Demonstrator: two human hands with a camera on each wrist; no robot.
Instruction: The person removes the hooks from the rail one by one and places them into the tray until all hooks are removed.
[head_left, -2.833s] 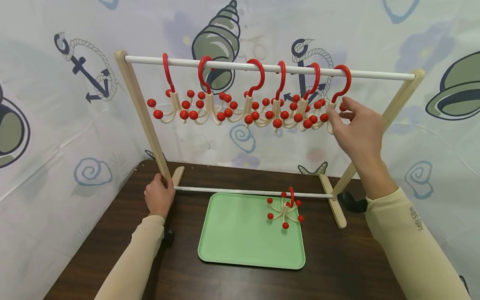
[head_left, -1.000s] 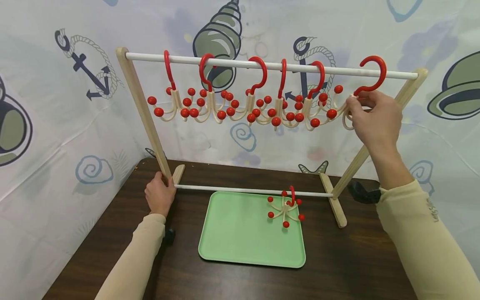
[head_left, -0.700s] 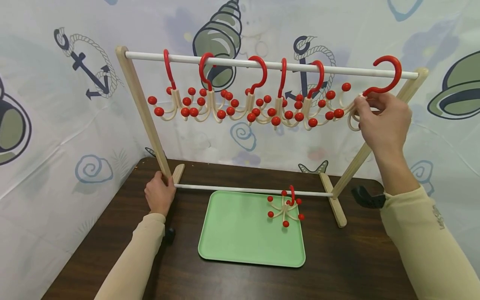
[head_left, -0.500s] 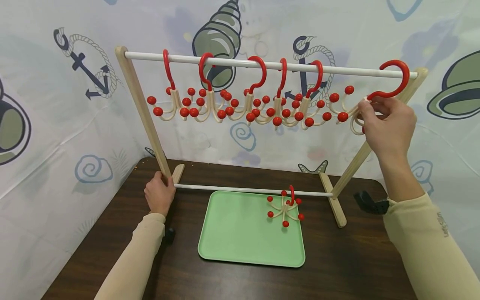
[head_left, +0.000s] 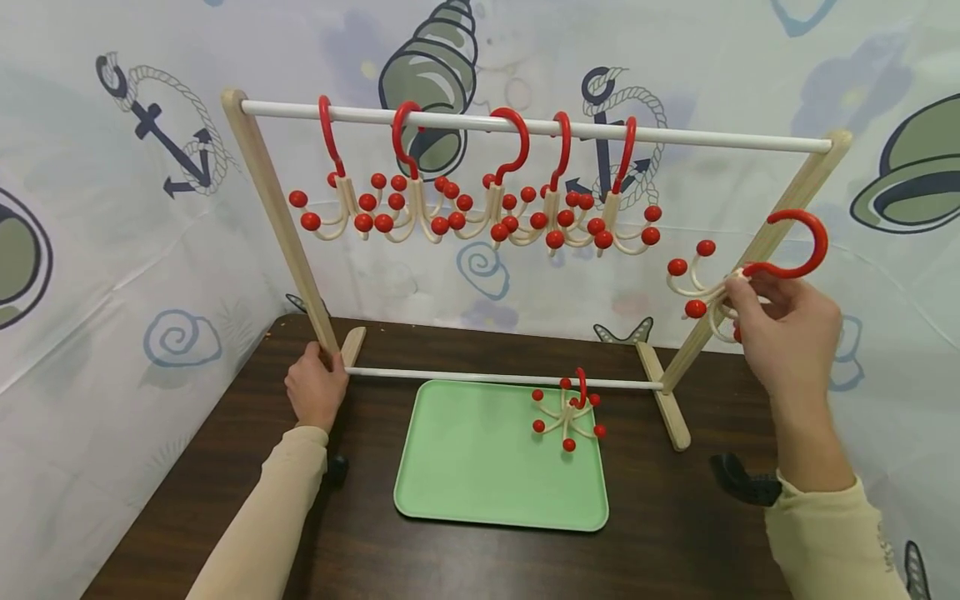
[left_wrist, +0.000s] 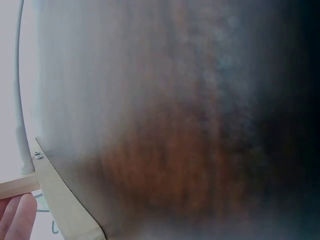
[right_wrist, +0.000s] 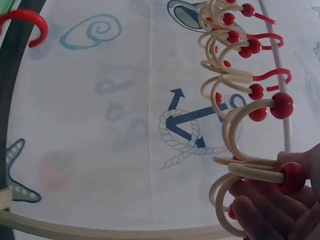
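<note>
My right hand (head_left: 791, 342) pinches a multi-armed hanger (head_left: 821, 242) with a red hook and curved cream arms tipped with red balls. It is off the rail, tilted with its hook to the right, in front of the rack's right upright (head_left: 787, 217). In the right wrist view, the fingers (right_wrist: 260, 220) curl at its body, hiding part of it. Several similar hangers (head_left: 495, 200) hang from the white top rail (head_left: 712, 138). Low on the left upright (head_left: 277, 217), my left hand (head_left: 317, 390) grips the wood; its fingertips (left_wrist: 22, 215) show in the left wrist view.
A green tray (head_left: 480, 467) lies on the dark wooden table (head_left: 360, 533), in front of the lower white rail (head_left: 450, 376). Another such hanger (head_left: 567, 414) stands at the tray's back right corner. A patterned cloth (head_left: 525, 300) hangs close behind the rack.
My right hand has lifted the rightmost hanger off the top rail, carried it right along the rail, then lowered it below the rail's level. My left hand stays on the upright.
</note>
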